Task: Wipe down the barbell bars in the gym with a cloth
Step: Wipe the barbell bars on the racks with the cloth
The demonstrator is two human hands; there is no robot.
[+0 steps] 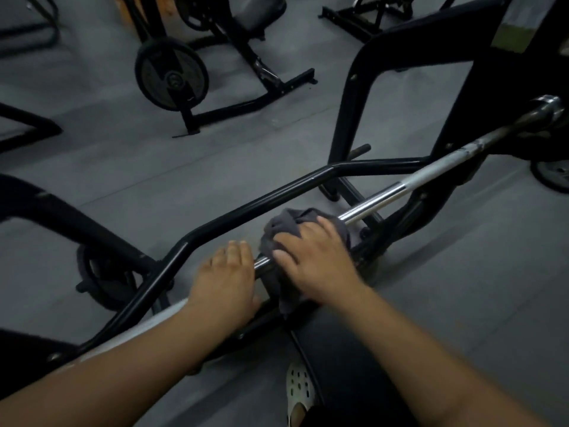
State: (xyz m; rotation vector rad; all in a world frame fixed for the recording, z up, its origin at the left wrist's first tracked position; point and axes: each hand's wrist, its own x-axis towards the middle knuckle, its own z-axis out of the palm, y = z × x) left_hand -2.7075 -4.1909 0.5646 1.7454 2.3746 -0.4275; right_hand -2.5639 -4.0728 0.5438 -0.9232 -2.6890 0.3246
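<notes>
My right hand [317,266] grips a dark grey, soft, crumpled cloth [284,224], my fingers curled close together over the top and my thumb stretched along the near side. The cloth is bunched into loose folds and wrapped round the long chrome steel barbell bar [378,198], with a limp tail hanging below it. The bar is a thin, straight, round rod. Just beyond the cloth it is smooth and mirror-bright; further on it turns a duller, matt grey with a few scuffed patches, and it ends in a thicker shiny collar [548,106]. Its long axis runs on a slant from the near left, under my forearm, to the far right, where the collar points up and away from me. My left hand [226,278] holds the bare bar just beside the cloth on the near-left side, fingers pressed together and curled over the top and the thumb tucked below; a short gleam of metal shows between my two hands. Behind the bar and roughly in line with it runs a glossy black bent steel tube [246,208], kinked at both ends. Below the bar lies a smooth black padded bench cushion [338,343], with a white perforated clog [298,386] beside it. Well beyond the bar a round black weight plate [171,78] stands upright on a frame on the flat grey floor [154,167].
</notes>
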